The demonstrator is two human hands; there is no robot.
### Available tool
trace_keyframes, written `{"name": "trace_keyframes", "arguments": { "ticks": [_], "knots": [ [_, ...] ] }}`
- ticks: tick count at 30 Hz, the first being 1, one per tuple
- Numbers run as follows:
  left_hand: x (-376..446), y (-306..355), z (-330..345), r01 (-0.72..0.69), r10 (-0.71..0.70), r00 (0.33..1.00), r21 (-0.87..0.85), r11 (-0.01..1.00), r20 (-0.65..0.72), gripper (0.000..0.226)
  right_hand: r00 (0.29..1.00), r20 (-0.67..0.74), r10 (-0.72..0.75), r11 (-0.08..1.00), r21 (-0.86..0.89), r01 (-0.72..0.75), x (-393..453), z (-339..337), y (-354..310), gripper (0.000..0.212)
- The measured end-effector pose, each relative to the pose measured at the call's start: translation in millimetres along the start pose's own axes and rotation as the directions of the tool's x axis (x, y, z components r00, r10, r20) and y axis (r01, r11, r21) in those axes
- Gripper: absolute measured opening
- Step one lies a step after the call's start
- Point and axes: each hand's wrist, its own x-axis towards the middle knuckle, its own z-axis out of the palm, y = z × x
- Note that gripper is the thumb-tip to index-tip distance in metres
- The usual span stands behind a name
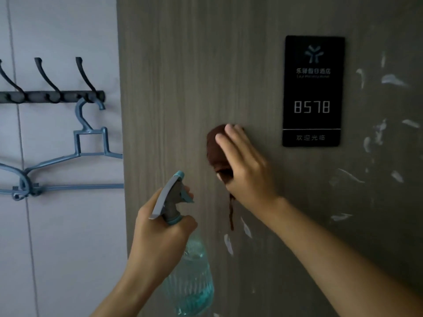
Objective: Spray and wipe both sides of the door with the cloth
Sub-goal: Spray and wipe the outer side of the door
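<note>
The door (183, 76) fills most of what I can see, a flat grey-brown panel with a fine vertical wood grain. Pale whitish smears (393, 80) streak its right part, and a few more sit low near the middle. A glossy black plate (313, 91) is fixed to it, showing a logo, some characters and the number 8578. To the left stands a pale wall (57, 225) with thin vertical seams, carrying a dark hook rail (52, 96); a blue-grey plastic hanger (89, 143) hangs from its right end.

The right hand (245, 165) comes in from the lower right, arm stretched forward, palm flat against the door. Its fingers (231, 138) lie straight and spread over a bunched dark brown cloth (214, 147), pressing it onto the panel just left of the plate; the thumb seems to tuck round the wad's lower edge, though that part is in shadow. A thin tail of the cloth dangles below the wrist.

The left hand (160, 234) is raised lower down, beside the door's left edge, its fingers curled tightly round the neck of a spray bottle (190, 275). The bottle is clear ribbed plastic tinted teal, with a grey and teal trigger head whose nozzle points up towards the door.
</note>
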Motion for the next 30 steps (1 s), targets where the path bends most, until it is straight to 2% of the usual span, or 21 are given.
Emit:
{"name": "trace_keyframes", "arguments": {
  "ticks": [2,3,6,8,11,15,21,24,30],
  "knots": [
    [3,10,11,-0.026,0.026,1.0,0.003,1.0,-0.005,0.051,0.989,0.061,-0.137,0.99,-0.004,0.138,-26,-4,9,0.058],
    [4,16,16,-0.038,0.038,0.999,0.011,0.999,-0.004,0.051,0.984,0.073,-0.162,0.987,-0.004,0.162,-32,-7,17,0.058],
    [12,35,34,-0.06,0.06,0.998,0.045,0.997,0.01,0.051,0.994,0.064,-0.086,0.996,-0.004,0.086,-27,-19,36,0.062],
    [18,51,51,-0.076,0.076,0.997,0.066,0.995,0.007,0.052,0.999,0.035,-0.038,0.997,0.071,0.035,-16,-28,48,0.066],
    [27,77,77,-0.11,0.111,0.994,0.075,0.991,-0.014,0.054,0.996,-0.089,0.03,0.982,0.189,-0.013,0,-54,71,0.065],
    [42,105,117,-0.138,0.141,0.99,0.069,0.988,-0.026,0.05,0.958,-0.276,0.079,0.973,0.232,-0.013,23,-101,119,0.058],
    [64,137,196,-0.115,0.112,0.992,0.044,0.992,0.066,0.04,0.912,-0.359,0.197,0.953,0.289,-0.091,56,-156,217,0.055],
    [76,152,231,-0.118,0.112,0.989,0.062,0.991,0.094,0.034,0.9,-0.394,0.186,0.959,0.274,-0.078,68,-182,262,0.054],
    [97,174,281,-0.137,0.126,0.986,0.105,0.985,0.107,0.04,0.905,-0.405,0.13,0.973,0.23,-0.037,91,-220,341,0.057]
  ]
}}
